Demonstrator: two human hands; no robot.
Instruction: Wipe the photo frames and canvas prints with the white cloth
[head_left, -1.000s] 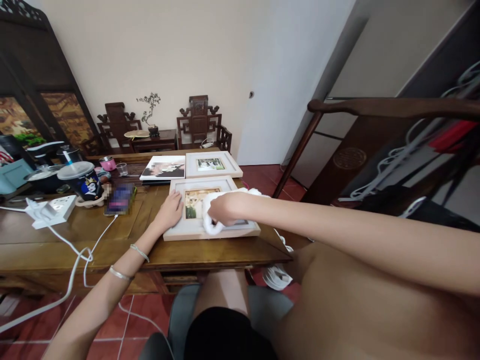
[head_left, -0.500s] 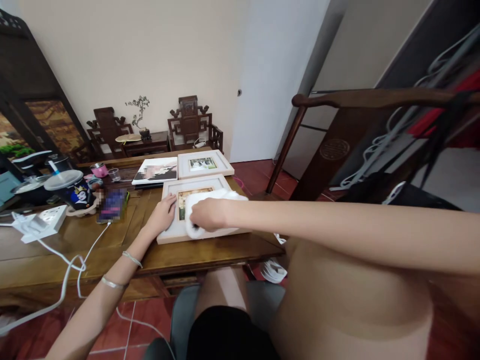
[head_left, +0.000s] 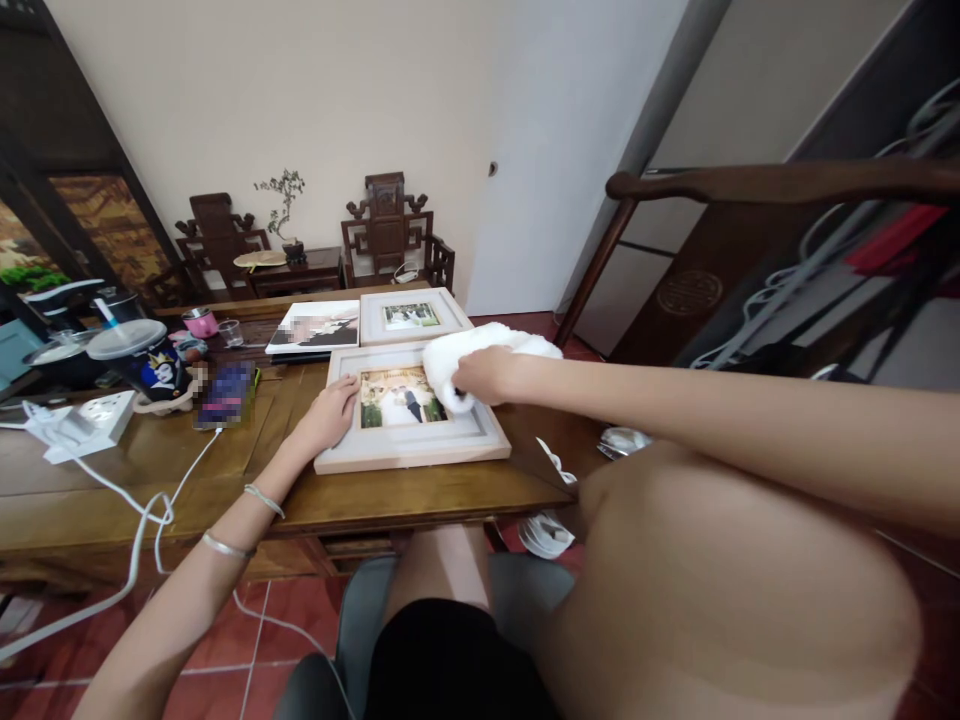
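A pale wooden picture frame (head_left: 409,462) with a wedding photo in its middle lies flat near the table's front edge. My left hand (head_left: 335,412) is closed over the left rim of this frame; its thumb is hard to see. In my right hand (head_left: 484,375) a fluffy white cloth (head_left: 469,345) is bunched up, over the frame's right side. The cloth covers the upper right part of the frame and hangs past its right edge.
Behind lie a second picture frame (head_left: 414,316) and a photo panel (head_left: 313,328). To the left are a phone (head_left: 225,395) on a charging cable, a lidded cup (head_left: 142,360), a power strip (head_left: 86,425) and a pink cup (head_left: 199,322). A wooden chair (head_left: 690,280) stands at right.
My right hand has moved the white cloth rightward and away from me across the frame, uncovering the photo. My left hand stays on the left rim. The view has shifted slightly.
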